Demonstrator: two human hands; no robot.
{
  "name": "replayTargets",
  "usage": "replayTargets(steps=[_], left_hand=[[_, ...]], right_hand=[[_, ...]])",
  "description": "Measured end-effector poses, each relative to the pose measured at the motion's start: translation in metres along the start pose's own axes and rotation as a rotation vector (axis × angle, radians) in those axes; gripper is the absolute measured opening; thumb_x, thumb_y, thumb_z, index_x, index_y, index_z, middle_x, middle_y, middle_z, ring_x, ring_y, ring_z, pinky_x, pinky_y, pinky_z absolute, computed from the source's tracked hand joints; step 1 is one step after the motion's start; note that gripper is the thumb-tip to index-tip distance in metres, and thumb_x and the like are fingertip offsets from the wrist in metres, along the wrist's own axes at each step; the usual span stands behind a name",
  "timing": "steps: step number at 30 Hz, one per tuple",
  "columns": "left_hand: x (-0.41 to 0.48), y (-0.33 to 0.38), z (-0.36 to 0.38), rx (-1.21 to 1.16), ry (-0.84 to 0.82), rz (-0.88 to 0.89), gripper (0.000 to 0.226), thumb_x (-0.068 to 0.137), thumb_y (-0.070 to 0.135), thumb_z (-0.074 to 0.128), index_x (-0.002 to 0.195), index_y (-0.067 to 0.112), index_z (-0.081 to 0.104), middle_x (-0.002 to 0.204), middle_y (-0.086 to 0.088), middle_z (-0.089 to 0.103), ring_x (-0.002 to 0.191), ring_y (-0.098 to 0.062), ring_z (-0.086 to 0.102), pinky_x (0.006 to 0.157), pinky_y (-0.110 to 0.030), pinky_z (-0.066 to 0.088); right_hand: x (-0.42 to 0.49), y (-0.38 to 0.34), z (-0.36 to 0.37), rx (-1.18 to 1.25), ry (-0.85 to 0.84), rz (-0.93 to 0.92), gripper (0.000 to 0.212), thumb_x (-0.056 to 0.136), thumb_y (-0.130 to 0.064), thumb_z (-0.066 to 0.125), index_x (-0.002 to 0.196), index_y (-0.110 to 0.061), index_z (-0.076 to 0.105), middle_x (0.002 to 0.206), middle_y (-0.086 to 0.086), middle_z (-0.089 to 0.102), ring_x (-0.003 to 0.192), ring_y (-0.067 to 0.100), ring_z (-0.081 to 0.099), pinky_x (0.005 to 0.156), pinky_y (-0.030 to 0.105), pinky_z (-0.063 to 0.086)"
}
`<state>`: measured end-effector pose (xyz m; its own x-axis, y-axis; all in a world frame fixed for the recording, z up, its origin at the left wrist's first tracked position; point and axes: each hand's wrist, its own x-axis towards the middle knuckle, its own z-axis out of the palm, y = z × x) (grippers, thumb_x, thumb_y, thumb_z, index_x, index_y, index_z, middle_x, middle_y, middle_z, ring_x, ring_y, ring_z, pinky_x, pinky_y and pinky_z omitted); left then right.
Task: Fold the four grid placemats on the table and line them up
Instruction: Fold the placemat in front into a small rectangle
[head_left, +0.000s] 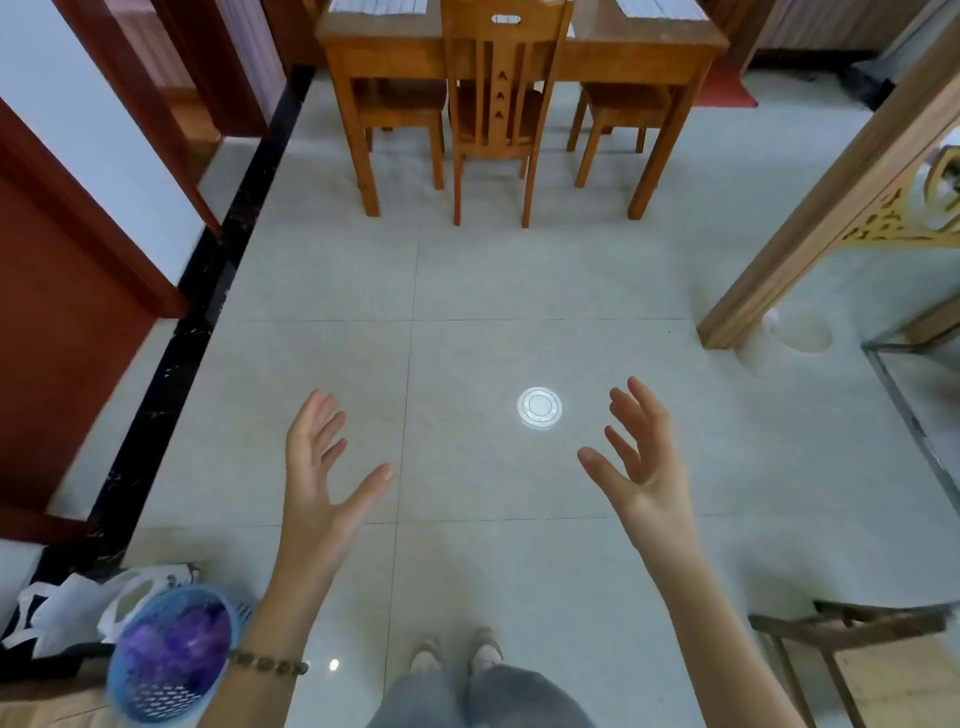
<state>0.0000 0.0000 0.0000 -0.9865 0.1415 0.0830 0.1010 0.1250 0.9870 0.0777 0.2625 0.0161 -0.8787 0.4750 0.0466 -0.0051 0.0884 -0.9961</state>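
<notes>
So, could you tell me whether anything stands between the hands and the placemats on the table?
Yes. A wooden chair stands at the table's near edge, between both open, empty hands and the placemats; open floor lies before it.

2 placemats (382, 6) (660, 7) — cropped by the top edge.

Bright, even light; floor glare (539, 408); bowed edges.

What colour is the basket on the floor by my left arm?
Blue mesh basket with something purple inside, seen in the head view.
</notes>
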Motion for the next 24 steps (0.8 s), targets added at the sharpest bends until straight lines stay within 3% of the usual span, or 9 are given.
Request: replayTargets(steps=[12, 17, 21, 24], left_hand=[[0.066, -0.014, 0.031, 0.016, -0.002, -0.007, 0.085, 0.066, 0.041, 0.074, 0.138, 0.046, 0.029, 0.145, 0.018, 0.039, 0.134, -0.004, 0.039, 0.111, -0.038, 0.035], [0.135, -0.018, 0.036, 0.014, -0.010, 0.011, 0.084, 0.068, 0.040, 0.075, 0.139, 0.045, 0.029, 0.146, 0.018, 0.038, 0.134, -0.003, 0.038, 0.111, -0.038, 0.034], [0.203, -0.024, 0.038, 0.022, -0.022, 0.020, 0.084, 0.074, 0.025, 0.074, 0.143, 0.038, 0.028, 0.147, 0.014, 0.037, 0.134, -0.002, 0.038, 0.112, -0.039, 0.033], [0.256, -0.027, 0.038, 0.021, -0.055, 0.016, 0.085, 0.071, 0.035, 0.075, 0.141, 0.042, 0.028, 0.147, 0.016, 0.037, 0.134, -0.002, 0.038, 0.112, -0.037, 0.034]], right_hand=[[0.079, 0.013, -0.010, -0.026, -0.030, 0.025, 0.069, 0.082, 0.004, 0.067, 0.139, -0.023, 0.038, 0.139, -0.002, 0.047, 0.130, 0.005, 0.044, 0.103, 0.020, 0.041], [0.140, 0.014, 0.008, -0.026, -0.011, 0.019, 0.067, 0.082, 0.003, 0.067, 0.137, -0.026, 0.040, 0.138, -0.006, 0.048, 0.129, 0.002, 0.044, 0.104, 0.022, 0.040], [0.200, 0.016, 0.031, -0.050, 0.007, 0.024, 0.066, 0.083, 0.002, 0.067, 0.135, -0.029, 0.041, 0.138, -0.007, 0.049, 0.128, 0.001, 0.045, 0.105, 0.026, 0.040], [0.246, 0.012, 0.051, -0.046, 0.030, 0.025, 0.066, 0.084, 0.002, 0.066, 0.134, -0.032, 0.041, 0.137, -0.008, 0.049, 0.127, 0.000, 0.045, 0.107, 0.029, 0.040]])
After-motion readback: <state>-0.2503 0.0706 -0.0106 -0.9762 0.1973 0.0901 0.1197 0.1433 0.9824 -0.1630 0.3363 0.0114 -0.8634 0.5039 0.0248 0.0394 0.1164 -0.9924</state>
